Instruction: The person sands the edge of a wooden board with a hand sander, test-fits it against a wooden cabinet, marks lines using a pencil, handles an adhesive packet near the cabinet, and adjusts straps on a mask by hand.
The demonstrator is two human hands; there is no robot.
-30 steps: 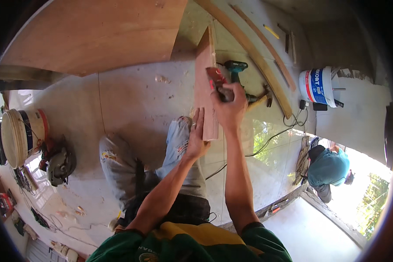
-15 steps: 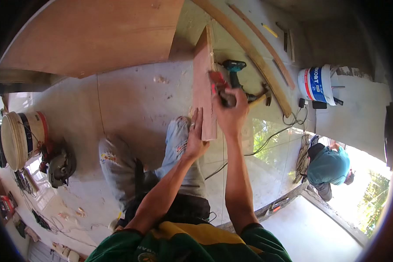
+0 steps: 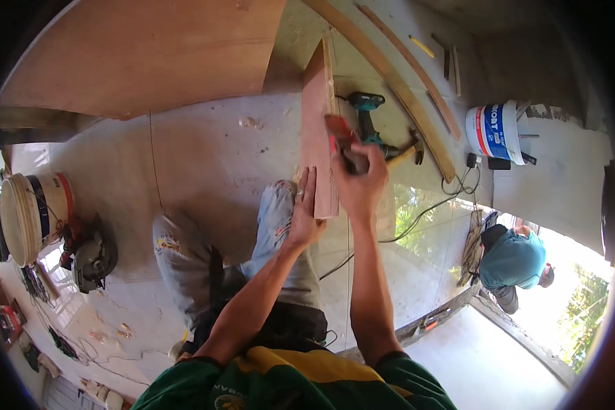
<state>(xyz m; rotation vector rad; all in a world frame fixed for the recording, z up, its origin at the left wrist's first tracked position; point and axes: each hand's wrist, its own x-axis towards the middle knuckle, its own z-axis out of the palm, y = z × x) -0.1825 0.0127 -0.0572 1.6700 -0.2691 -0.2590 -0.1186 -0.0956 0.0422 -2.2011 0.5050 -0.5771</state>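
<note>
A wooden board [image 3: 316,109] stands on edge, its long edge pointing away from me, beside my bent left knee [image 3: 275,205]. My left hand [image 3: 306,213] grips its near end with fingers along the face. My right hand [image 3: 362,178] is wrapped round a red and black tool [image 3: 340,131], apparently a hand plane, on the board's upper edge; it is slightly blurred. Just right of the board lie a teal cordless drill [image 3: 367,104] and a hammer [image 3: 415,152] with a wooden handle.
A plywood sheet [image 3: 143,48] is upper left. Long strips [image 3: 400,85] lie at right beside a white bucket [image 3: 492,133]. A circular saw [image 3: 92,260] and bucket [image 3: 20,219] are left, cables [image 3: 424,222] cross the tiled floor, and another person [image 3: 516,256] crouches lower right.
My right hand and the red tool have moved a little toward me along the board's edge. My left hand stays on the board. The whole view has shifted very slightly.
</note>
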